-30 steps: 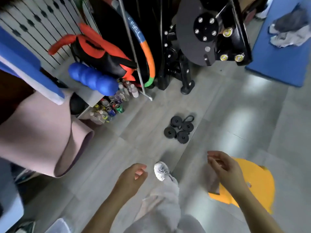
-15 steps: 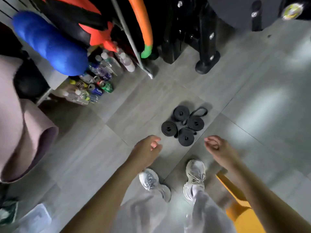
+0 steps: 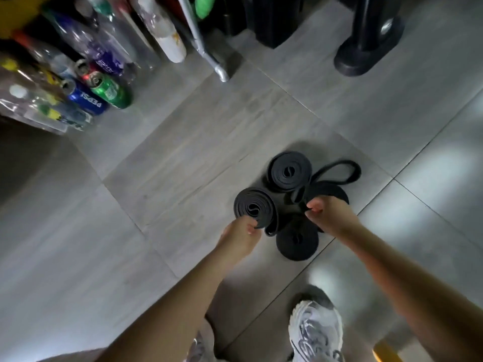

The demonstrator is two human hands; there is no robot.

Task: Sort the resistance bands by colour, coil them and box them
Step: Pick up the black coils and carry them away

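Left hand (image 3: 239, 235): pinches the lower edge of the left coil (image 3: 252, 206), centre of frame, on the floor
Right hand (image 3: 330, 214): grips the loose band (image 3: 337, 171) beside it; tail loops free to the right
Risk: pinched edge may let the coil unwind when lifted; free tail may snag the upper coil (image 3: 288, 171) or lower coil (image 3: 296, 241)
Around: cans and bottles (image 3: 104, 90) upper left; machine foot (image 3: 366, 56) upper right; shoe (image 3: 316, 333) below; no box in view

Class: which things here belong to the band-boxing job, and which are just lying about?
Job: left coil, far coil, near coil, loose-ended band, all black; left hand, right hand.
Lying about: Pepsi can, green can, plastic bottles, machine foot.
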